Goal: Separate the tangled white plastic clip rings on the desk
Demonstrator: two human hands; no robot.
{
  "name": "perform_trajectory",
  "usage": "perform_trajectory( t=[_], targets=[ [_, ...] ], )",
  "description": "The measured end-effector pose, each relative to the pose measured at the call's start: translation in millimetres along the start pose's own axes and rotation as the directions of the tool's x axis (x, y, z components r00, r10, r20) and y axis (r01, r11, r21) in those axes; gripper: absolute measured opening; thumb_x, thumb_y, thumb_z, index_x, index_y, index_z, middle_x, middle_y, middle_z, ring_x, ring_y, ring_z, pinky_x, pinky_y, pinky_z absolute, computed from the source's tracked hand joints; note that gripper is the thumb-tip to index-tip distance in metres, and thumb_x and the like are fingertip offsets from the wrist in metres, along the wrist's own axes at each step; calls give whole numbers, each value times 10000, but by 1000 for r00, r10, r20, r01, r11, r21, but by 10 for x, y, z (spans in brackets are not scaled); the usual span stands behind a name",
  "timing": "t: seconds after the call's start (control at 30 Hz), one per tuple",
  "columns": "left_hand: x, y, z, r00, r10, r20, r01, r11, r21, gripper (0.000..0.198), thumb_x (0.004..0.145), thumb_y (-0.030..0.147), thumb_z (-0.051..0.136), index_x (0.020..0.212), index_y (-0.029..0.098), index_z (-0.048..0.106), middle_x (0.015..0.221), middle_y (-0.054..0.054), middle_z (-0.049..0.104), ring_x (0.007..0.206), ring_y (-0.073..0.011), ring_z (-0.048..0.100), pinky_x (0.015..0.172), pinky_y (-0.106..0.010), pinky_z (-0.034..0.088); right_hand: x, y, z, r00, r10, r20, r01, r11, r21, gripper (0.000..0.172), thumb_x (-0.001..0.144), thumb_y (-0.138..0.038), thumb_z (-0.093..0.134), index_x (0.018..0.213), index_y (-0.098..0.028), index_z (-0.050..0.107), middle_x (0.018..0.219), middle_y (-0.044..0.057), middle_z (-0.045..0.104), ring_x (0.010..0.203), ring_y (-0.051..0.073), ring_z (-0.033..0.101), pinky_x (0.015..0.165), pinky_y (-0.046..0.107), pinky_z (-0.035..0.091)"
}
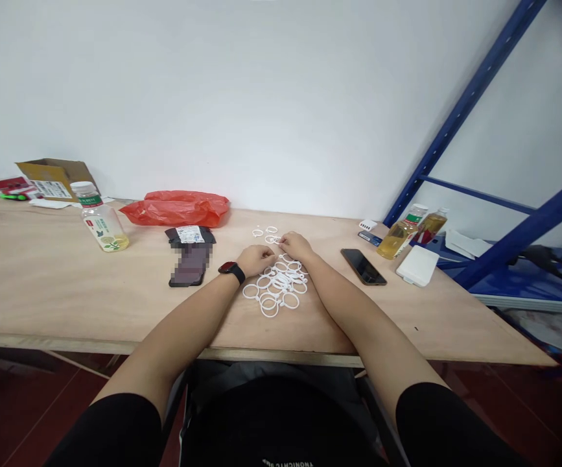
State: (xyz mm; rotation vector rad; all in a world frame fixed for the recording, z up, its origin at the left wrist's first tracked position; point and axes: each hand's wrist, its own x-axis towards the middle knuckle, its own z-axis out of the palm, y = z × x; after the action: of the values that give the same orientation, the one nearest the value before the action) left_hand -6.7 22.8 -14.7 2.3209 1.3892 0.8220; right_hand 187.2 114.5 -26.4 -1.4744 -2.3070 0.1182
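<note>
Several white plastic rings (281, 283) lie in an overlapping pile on the wooden table, between my forearms. My left hand (256, 261), with a dark watch (232, 270) on its wrist, rests at the pile's far left edge. Its fingers are curled in, and whatever they hold is hidden. Just beyond the pile, my right hand (296, 246) has its fingertips pinched at the edge of a white ring (269, 240). Two more loose rings, one of them this small ring (271, 229), lie behind that one, toward the wall.
A red plastic bag (178, 209), a dark package (190, 235) and a drink bottle (102, 220) stand or lie to the left, with a cardboard box (59, 178) behind. On the right are a phone (363, 267), a white case (417, 265), another bottle (401, 235) and a blue metal frame (460, 107).
</note>
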Motion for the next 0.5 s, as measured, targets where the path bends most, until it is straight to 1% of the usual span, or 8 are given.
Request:
perform_trajectory(
  t=[0.07,0.13,0.23,0.3,0.37,0.43,0.5],
  targets=[
    [18,-32,15,999,-41,-32,40,999,-33,287,865,402,577,914,178,750,929,-53,752,851,-186,669,789,-272,503,-67,-2,-37,998,-19,-67,22,999,42,122,868,-265,630,913,-202,724,1042,86,670,1003,214,611,885,322,467],
    [36,-67,27,995,-78,-58,74,995,-64,282,855,379,603,980,167,741,985,-67,751,893,-196,679,821,-280,514,-117,-12,-67,986,-35,-161,52,993,105,98,861,-248,633,891,-205,715,1046,78,654,1015,209,602,906,333,468],
    [55,-111,29,990,-105,-89,95,990,-108,345,851,320,622,1145,152,692,1013,-75,746,895,-189,688,822,-272,527,-175,-58,-91,960,-64,-274,126,969,212,85,854,-244,634,883,-216,709,1089,68,631,1023,200,596,923,349,478],
    [62,-135,20,984,-119,-131,103,988,-117,429,855,281,619,1263,148,628,1027,-73,742,874,-181,689,817,-272,529,-213,-110,-97,944,-128,-304,210,943,257,90,856,-254,633,885,-220,711,1128,68,623,1040,197,596,927,351,484],
    [68,-158,4,972,-140,-189,123,987,-100,494,862,272,615,1338,145,573,1051,-76,739,875,-182,687,834,-283,524,-250,-169,-100,928,-219,-301,301,917,263,97,858,-257,628,888,-220,713,1154,71,625,1061,196,597,942,354,482],
    [74,-181,-15,959,-158,-235,146,987,-70,471,872,281,606,1324,153,591,1065,-80,738,902,-191,682,857,-290,514,-282,-224,-104,912,-290,-290,365,896,254,99,855,-254,630,894,-222,715,1167,70,633,1075,197,601,961,360,475],
    [78,-200,-36,956,-161,-244,157,987,-37,361,888,296,582,1212,163,672,1044,-83,744,920,-200,677,859,-291,504,-305,-269,-112,902,-317,-292,392,885,251,96,848,-255,637,895,-222,715,1169,71,642,1082,197,605,969,361,473]
  ],
)
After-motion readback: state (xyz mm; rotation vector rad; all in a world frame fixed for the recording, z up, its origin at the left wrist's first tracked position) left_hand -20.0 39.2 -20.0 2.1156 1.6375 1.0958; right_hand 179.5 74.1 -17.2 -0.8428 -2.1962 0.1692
